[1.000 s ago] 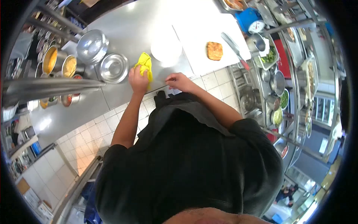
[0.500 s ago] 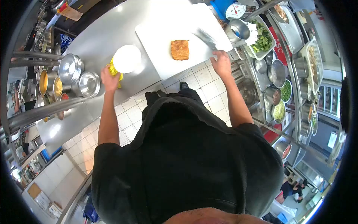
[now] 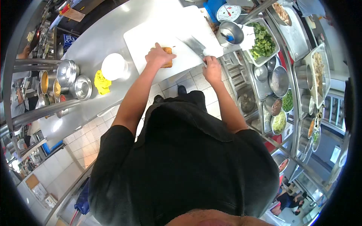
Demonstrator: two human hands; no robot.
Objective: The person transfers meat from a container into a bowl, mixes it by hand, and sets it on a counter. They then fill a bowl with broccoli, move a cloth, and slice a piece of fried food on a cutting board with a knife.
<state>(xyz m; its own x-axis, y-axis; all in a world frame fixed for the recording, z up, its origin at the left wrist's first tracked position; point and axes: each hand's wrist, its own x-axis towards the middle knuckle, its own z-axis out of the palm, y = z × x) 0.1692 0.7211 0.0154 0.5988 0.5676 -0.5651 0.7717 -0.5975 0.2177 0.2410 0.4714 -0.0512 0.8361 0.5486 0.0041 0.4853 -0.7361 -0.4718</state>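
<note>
My left hand lies over a browned, crusty slab of food on the white cutting board, its fingers spread across the slab and hiding much of it. To the right, my right hand is closed round the handle of a cleaver, whose broad blade lies over the board and points up and left. A yellow cloth is crumpled on the steel counter, beside a round white bowl.
Steel bowls stand at the left. At the right are a scale, a steel pot, a tray of greens and a rack with several food containers. Metal rails cross the left side.
My left hand has left the yellow cloth and moved right onto the browned slab. My right hand has closed on the cleaver's handle. The whole view has shifted a little.
</note>
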